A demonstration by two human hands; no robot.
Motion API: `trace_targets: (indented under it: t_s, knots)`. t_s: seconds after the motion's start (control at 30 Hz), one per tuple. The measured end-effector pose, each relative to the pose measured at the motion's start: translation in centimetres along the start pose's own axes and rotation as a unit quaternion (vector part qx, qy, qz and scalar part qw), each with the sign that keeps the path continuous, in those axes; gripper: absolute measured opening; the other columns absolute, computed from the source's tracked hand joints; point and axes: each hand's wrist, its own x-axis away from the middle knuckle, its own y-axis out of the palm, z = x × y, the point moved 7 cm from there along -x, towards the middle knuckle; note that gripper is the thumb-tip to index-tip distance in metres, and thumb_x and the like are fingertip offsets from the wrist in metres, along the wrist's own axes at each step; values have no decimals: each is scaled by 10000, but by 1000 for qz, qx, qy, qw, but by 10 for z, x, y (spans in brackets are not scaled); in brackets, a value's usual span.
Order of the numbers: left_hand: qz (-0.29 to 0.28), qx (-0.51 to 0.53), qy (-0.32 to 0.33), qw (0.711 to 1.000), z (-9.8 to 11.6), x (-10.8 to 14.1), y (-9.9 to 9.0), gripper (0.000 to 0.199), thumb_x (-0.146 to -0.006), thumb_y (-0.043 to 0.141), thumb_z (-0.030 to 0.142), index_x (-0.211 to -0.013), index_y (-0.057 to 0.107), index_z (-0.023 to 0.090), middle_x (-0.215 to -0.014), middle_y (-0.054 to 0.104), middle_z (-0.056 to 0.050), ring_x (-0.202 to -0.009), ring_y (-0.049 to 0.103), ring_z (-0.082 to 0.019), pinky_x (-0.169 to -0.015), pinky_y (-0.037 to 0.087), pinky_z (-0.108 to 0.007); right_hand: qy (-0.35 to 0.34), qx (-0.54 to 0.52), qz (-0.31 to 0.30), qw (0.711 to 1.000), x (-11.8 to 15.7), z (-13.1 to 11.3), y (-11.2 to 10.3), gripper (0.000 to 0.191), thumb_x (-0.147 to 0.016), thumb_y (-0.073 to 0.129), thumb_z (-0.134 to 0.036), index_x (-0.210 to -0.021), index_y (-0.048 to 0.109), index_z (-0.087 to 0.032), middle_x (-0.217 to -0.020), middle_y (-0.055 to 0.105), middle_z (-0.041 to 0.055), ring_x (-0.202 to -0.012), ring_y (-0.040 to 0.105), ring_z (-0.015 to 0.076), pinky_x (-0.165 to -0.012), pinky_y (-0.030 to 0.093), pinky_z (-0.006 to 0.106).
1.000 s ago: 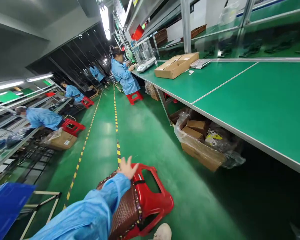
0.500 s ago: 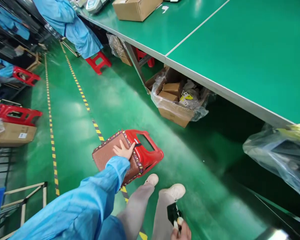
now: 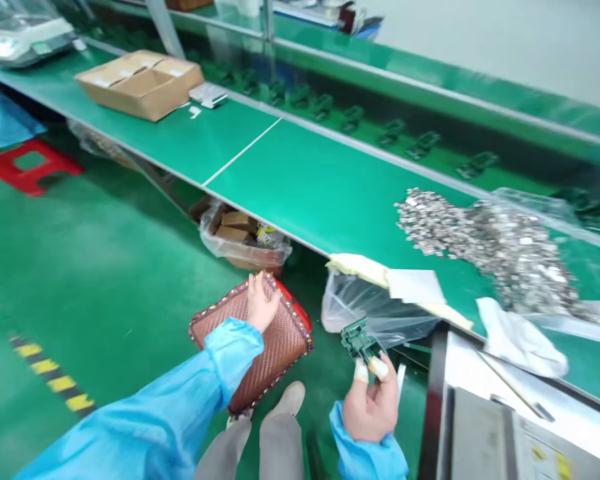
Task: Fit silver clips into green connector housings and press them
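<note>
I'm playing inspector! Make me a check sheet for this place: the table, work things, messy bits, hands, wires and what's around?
Surface: green table, a pale line across it.
Job's things: dark green part, held up beside the table; brown woven pad over a red stool.
Clutter: heap of small silvery pieces; crumpled white cloth; cardboard tray.
Hands: left hand touches the woven pad; right hand pinches the dark green part, two digits wearing white covers.
Cables: nothing seen.
Surroundings: plastic-lined box under the table; yellow-black floor tape.
</note>
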Motion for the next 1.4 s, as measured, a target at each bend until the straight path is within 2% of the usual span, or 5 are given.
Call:
trace_targets:
  t_s: [0.17, 0.33, 0.6, 1.13, 1.4]
  knots:
    - [8, -106, 377, 920, 178, -52, -32, 506, -940, 450, 336, -1411, 421, 156, -1596, 278, -139, -1473, 276, -237, -1192, 280, -416, 66, -98, 97, 988, -74, -35, -26, 238, -874, 657, -338, -1003, 612, -143, -1175, 624, 176, -1080, 629, 292, -919, 522, 490]
    - [-37, -176, 446, 877, 269, -114, -4, 500, -917, 496, 396, -1374, 517, 194, -1541, 406, -133, -1408, 400, -304, -1145, 320, -489, 136, -125, 134, 973, -99, -25, -51, 260, -865, 661, -347, -1018, 624, -140, -1182, 641, 176, -1075, 634, 275, -906, 538, 438]
    - [-47, -279, 416, 864, 258, -128, 15, 515, -962, 370, 413, -1416, 489, 202, -1552, 390, -124, -1453, 322, -294, -1163, 244, -508, 194, -145, 205, 948, -122, -11, -56, 245, -876, 646, -302, -1060, 616, -143, -1165, 648, 159, -1070, 634, 260, -907, 529, 414]
    - [-36, -294, 420, 858, 256, -146, 19, 509, -922, 338, 321, -1354, 540, 140, -1488, 472, -175, -1406, 398, -311, -1114, 310, -509, 47, -66, 217, 973, -240, -72, -53, 123, -915, 547, -203, -1012, 621, -187, -1179, 619, 127, -1150, 579, 256, -960, 476, 466]
    - [-78, -263, 570, 774, 252, -150, 32, 481, -881, 435, 309, -1340, 553, 224, -1502, 465, -139, -1419, 388, -312, -1114, 329, -535, 66, -63, 265, 960, -286, -42, -29, 144, -892, 564, -275, -975, 626, -175, -1118, 662, 120, -1083, 618, 238, -953, 490, 420]
